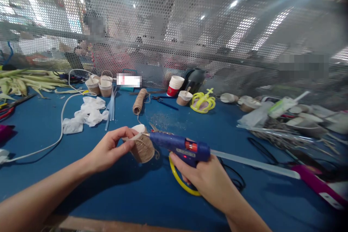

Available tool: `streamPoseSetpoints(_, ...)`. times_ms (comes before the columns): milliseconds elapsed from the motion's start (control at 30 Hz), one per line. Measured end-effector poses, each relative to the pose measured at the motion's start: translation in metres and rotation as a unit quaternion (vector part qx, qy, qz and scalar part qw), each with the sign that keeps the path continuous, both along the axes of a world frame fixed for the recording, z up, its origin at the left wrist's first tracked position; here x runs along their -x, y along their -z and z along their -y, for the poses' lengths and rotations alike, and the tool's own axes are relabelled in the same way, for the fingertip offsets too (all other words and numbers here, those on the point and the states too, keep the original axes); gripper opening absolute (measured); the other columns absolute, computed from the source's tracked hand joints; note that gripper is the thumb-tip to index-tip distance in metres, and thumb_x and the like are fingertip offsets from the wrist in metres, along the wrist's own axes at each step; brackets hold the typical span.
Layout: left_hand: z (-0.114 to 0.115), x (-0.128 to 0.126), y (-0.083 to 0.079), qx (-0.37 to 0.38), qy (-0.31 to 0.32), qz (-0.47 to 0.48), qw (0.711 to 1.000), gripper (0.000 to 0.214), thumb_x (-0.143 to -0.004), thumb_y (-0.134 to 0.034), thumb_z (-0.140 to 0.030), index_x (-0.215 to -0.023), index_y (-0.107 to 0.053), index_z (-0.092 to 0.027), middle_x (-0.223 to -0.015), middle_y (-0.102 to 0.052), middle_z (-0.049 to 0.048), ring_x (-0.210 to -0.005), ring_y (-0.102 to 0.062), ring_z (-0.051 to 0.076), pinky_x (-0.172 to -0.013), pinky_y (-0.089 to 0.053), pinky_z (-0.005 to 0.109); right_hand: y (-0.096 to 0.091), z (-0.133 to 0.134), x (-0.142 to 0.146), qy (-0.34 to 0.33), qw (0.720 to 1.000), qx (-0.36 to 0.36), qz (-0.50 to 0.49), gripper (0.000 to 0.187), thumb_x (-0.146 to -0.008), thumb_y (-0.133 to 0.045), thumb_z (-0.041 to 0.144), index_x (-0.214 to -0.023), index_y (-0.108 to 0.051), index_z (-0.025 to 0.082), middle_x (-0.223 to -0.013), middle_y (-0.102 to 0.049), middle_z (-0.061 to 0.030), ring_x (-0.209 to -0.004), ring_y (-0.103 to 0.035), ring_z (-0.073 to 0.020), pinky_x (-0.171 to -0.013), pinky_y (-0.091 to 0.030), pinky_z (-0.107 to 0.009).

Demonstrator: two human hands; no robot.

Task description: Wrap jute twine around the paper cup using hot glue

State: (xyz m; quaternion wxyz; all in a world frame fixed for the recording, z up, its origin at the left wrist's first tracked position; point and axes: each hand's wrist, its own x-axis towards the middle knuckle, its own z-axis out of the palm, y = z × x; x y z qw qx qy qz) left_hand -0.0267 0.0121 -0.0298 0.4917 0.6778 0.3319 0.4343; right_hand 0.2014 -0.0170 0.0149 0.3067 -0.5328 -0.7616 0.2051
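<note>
- As I watch remotely, a blue table [122,192] spans my view.
- My right hand [206,174] wraps round a glue gun [168,141].
- My left hand [112,150] pinches a twine-wrapped cup [143,149] above the table, near the nozzle [146,135].
- Beyond lies a twine spool [139,100].

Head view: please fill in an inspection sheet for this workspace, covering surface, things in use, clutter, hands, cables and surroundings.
Surface: blue tabletop, small debris scattered near the middle.
Things in use: twine-wrapped cup; blue glue gun, nozzle close to the cup's rim, contact unclear; glue stick protruding from its rear.
Clutter: crumpled white material, twine roll, yellow crown-shaped piece.
Hands: left hand pinches the cup's rim; right hand grips the glue gun.
Cables: white cable at left; black cable beside the right hand.
Surroundings: perforated screen behind the tabletop.
</note>
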Motion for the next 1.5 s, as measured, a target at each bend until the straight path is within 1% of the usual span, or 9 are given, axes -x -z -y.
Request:
streamPoseSetpoints(200,0.0,0.0,0.0,-0.007,0.012,0.016,1.0,0.021,-0.085,-0.049,-0.03,-0.071,-0.049,-0.014,-0.093,-0.059,0.0065,-0.086,-0.053,0.015,-0.079,-0.042,0.028,0.0,0.0,-0.003,0.002,1.0,-0.014,0.024,0.021,-0.078,-0.05,0.029,-0.066,-0.062,0.018,-0.042,-0.054,0.0011,-0.043,-0.054,-0.0152,-0.045,-0.045,-0.025)
streamPoseSetpoints(400,0.0,0.0,0.0,-0.019,0.0,0.0,1.0,0.019,-0.085,-0.049,-0.027,-0.072,-0.05,-0.014,-0.089,-0.059,0.0057,-0.088,-0.053,0.015,-0.081,-0.041,0.027,-0.004,0.001,-0.002,-0.017,1.0,-0.011,0.021,0.022,-0.078,-0.046,0.025,-0.072,-0.064,0.017,-0.046,-0.056,0.0001,-0.04,-0.051,-0.0126,-0.043,-0.044,-0.023)
streamPoseSetpoints(533,0.001,0.001,0.0,-0.021,-0.001,0.004,1.0,0.018,-0.085,-0.049,-0.026,-0.071,-0.05,-0.014,-0.09,-0.06,0.0061,-0.088,-0.053,0.015,-0.081,-0.041,0.028,-0.004,0.0,-0.006,-0.057,0.992,-0.077,0.087,0.025,-0.08,-0.045,0.025,-0.074,-0.068,0.019,-0.042,-0.053,0.0003,-0.041,-0.053,-0.0139,-0.045,-0.045,-0.024)
streamPoseSetpoints(700,0.002,0.0,-0.002,-0.015,0.008,0.017,1.0,0.019,-0.085,-0.048,-0.026,-0.071,-0.05,-0.014,-0.091,-0.06,0.0061,-0.087,-0.053,0.015,-0.08,-0.042,0.027,0.009,-0.002,-0.018,-0.113,0.968,-0.159,0.155,0.03,-0.083,-0.041,0.021,-0.083,-0.071,0.021,-0.048,-0.059,-0.0016,-0.049,-0.058,-0.0157,-0.055,-0.049,-0.027)
streamPoseSetpoints(833,0.001,-0.001,-0.003,-0.016,0.004,0.011,1.0,0.022,-0.085,-0.049,-0.03,-0.07,-0.049,-0.014,-0.089,-0.059,0.0067,-0.086,-0.053,0.016,-0.08,-0.042,0.028,0.014,-0.001,-0.02,-0.133,0.956,-0.189,0.184,0.031,-0.083,-0.042,0.015,-0.086,-0.071,0.022,-0.053,-0.062,-0.0026,-0.053,-0.061,-0.0172,-0.06,-0.051,-0.031)
streamPoseSetpoints(967,0.001,-0.002,-0.002,-0.025,-0.007,-0.005,1.0,0.024,-0.084,-0.049,-0.033,-0.07,-0.05,-0.014,-0.084,-0.06,0.0063,-0.085,-0.053,0.016,-0.079,-0.041,0.029,0.007,0.002,-0.013,-0.082,0.967,-0.145,0.194,0.022,-0.078,-0.05,0.02,-0.083,-0.071,0.02,-0.066,-0.068,-0.0064,-0.067,-0.066,-0.0227,-0.067,-0.053,-0.035)
streamPoseSetpoints(1100,0.001,-0.001,-0.001,-0.026,-0.02,-0.013,0.999,0.023,-0.084,-0.05,-0.034,-0.071,-0.051,-0.015,-0.085,-0.061,0.0065,-0.086,-0.054,0.017,-0.08,-0.041,0.029,0.005,0.005,-0.002,0.004,0.993,-0.066,0.097,0.016,-0.076,-0.053,0.028,-0.075,-0.067,0.019,-0.072,-0.069,-0.0063,-0.069,-0.065,-0.0216,-0.067,-0.054,-0.032)
streamPoseSetpoints(1300,0.0,-0.001,-0.002,-0.034,-0.027,-0.027,0.999,0.02,-0.084,-0.049,-0.03,-0.071,-0.05,-0.015,-0.092,-0.063,0.0069,-0.088,-0.055,0.017,-0.08,-0.042,0.027,0.014,0.009,0.0,-0.013,0.999,0.016,0.034,0.017,-0.079,-0.051,0.031,-0.073,-0.062,0.02,-0.045,-0.054,0.0028,-0.044,-0.055,-0.014,-0.049,-0.048,-0.025)
streamPoseSetpoints(1500,0.001,0.001,-0.002,-0.039,-0.009,-0.006,0.999,0.017,-0.084,-0.05,-0.027,-0.073,-0.051,-0.014,-0.096,-0.061,0.0086,-0.093,-0.055,0.018,-0.083,-0.042,0.029,0.012,0.004,-0.007,-0.001,1.0,-0.022,0.022,0.018,-0.076,-0.054,0.035,-0.068,-0.062,0.021,-0.055,-0.062,-0.0012,-0.053,-0.06,-0.0175,-0.052,-0.049,-0.028)
